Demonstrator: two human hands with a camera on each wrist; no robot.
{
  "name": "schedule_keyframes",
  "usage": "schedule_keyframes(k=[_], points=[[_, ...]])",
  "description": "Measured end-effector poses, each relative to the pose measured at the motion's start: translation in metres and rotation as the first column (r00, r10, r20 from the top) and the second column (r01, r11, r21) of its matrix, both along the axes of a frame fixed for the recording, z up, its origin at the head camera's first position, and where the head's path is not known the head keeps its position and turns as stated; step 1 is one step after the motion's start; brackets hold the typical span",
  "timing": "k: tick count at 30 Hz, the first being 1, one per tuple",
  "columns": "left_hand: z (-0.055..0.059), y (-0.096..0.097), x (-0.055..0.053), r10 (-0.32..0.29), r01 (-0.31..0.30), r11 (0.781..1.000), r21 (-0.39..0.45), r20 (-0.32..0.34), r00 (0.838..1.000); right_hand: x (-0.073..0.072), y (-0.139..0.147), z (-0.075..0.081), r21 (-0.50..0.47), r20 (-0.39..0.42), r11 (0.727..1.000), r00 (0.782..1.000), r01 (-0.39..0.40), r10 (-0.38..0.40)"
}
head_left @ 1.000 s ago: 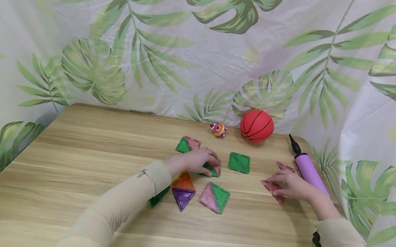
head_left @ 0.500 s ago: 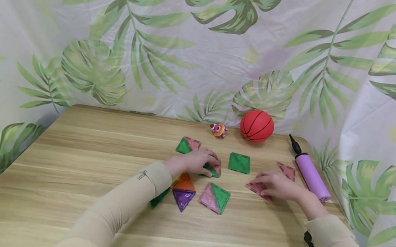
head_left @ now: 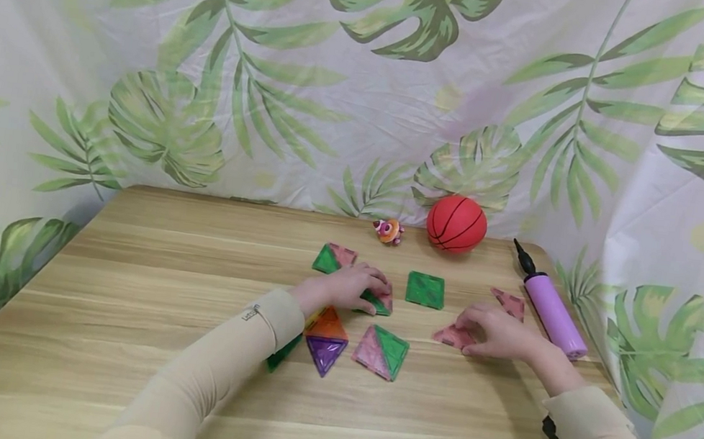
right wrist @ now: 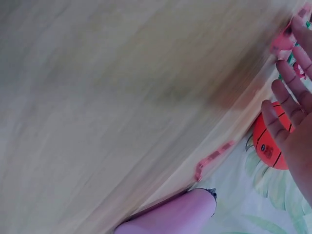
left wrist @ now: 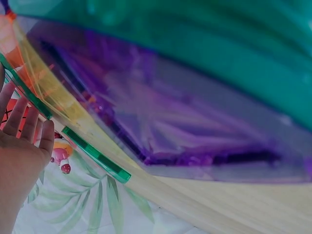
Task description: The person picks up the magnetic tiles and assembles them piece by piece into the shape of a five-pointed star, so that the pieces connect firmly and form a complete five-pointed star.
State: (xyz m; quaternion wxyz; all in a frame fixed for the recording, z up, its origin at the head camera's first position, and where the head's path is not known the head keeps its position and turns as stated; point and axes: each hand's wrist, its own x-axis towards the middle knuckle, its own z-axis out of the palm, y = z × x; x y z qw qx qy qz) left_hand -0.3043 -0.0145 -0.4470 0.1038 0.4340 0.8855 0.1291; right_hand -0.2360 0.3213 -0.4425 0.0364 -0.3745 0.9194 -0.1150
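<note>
My left hand (head_left: 352,286) rests over a square of a green and a pink triangular magnetic tile (head_left: 380,300), partly covering it. In the left wrist view, that hand's fingers (left wrist: 30,124) look loosely extended. Farther right, my right hand (head_left: 496,331) pinches a pink triangular magnetic tile (head_left: 451,336) low over the table, its pointed end facing left. A pink-and-green square (head_left: 380,352) lies between the hands, nearer me. Beyond it is a green square tile (head_left: 426,289). Orange (head_left: 328,324) and purple (head_left: 326,354) triangles sit by the left cuff, which partly hides a green tile (head_left: 282,353).
Another pink tile (head_left: 508,304) lies behind the right hand, beside a purple hand pump (head_left: 554,313). At the back stand a red ball (head_left: 457,223) and a small toy figure (head_left: 389,231). Another green-and-pink tile pair (head_left: 333,256) lies beyond the left hand.
My right hand has moved left with the pink triangular tile, which has turned so its point faces left. The other pink tile is now more exposed. The left hand has stayed put.
</note>
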Motion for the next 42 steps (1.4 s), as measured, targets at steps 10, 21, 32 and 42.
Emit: schedule_keyframes(k=[10,21,32,42], points=[[-0.002,0.0,-0.001,0.001,-0.002,1.0,-0.012,-0.015,1.0,-0.008,-0.018,0.002,-0.03,-0.029,0.989,0.989,-0.146,0.146],[0.001,0.002,0.001,0.004,-0.005,0.999,-0.041,-0.029,1.0,-0.014,-0.018,0.001,-0.105,-0.085,0.978,0.981,-0.181,0.172],[0.018,0.033,0.031,-0.147,0.144,0.988,-0.062,-0.048,0.988,-0.022,0.047,0.021,-0.02,-0.169,0.998,0.984,0.054,-0.057],[0.012,0.053,0.044,-0.246,0.247,0.958,-0.142,0.025,0.969,-0.03,0.071,0.027,0.091,-0.163,0.992,0.984,0.089,-0.073]])
